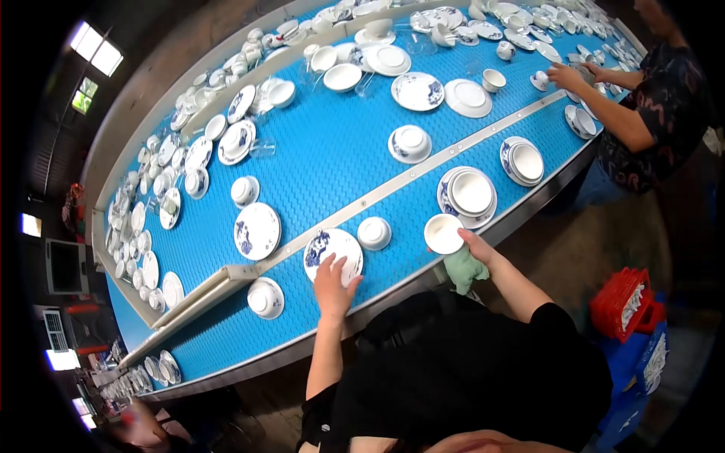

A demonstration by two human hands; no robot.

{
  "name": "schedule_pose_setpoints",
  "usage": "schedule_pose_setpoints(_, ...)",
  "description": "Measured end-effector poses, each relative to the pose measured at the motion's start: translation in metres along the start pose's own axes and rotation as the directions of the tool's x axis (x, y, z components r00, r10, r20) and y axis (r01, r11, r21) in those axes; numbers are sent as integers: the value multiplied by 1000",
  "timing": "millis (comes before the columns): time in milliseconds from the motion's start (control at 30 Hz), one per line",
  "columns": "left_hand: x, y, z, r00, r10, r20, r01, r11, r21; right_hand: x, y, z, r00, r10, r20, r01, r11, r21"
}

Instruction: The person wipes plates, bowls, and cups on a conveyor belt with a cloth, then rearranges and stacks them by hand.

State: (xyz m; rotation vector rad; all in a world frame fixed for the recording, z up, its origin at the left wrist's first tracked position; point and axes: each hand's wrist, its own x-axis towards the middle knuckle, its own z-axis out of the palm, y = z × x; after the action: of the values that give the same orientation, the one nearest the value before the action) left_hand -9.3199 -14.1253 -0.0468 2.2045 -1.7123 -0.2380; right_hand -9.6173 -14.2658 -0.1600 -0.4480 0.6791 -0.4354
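Observation:
My left hand [334, 291] reaches over a white plate with a blue flower pattern [337, 245], its fingers spread over the near part; whether they touch it I cannot tell. In my right hand [476, 248] are a small white bowl [443, 234], gripped by its side, and a green cloth [465, 270] that hangs below it. Beyond that bowl stands a stack of white bowls [471, 192] on a patterned plate. An upturned small bowl [374, 233] sits just right of the plate under my left hand.
A metal divider [408, 175] runs along the blue belt [325, 155], with many dishes and glasses beyond it. Another upturned bowl on a saucer [265, 298] lies at left. On the right a co-worker [642, 113] handles dishes. A red crate [621, 303] stands behind at right.

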Motion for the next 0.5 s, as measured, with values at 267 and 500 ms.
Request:
schedule_pose_setpoints(267, 81, 76, 49, 966, -78, 247, 48, 991, 124, 0, -30, -13, 996, -4, 88, 9, 998, -57)
schedule_pose_setpoints(500, 88, 39, 81, 868, -399, 294, 444, 363, -819, -17, -53, -22, 998, 7, 61, -2, 998, -68)
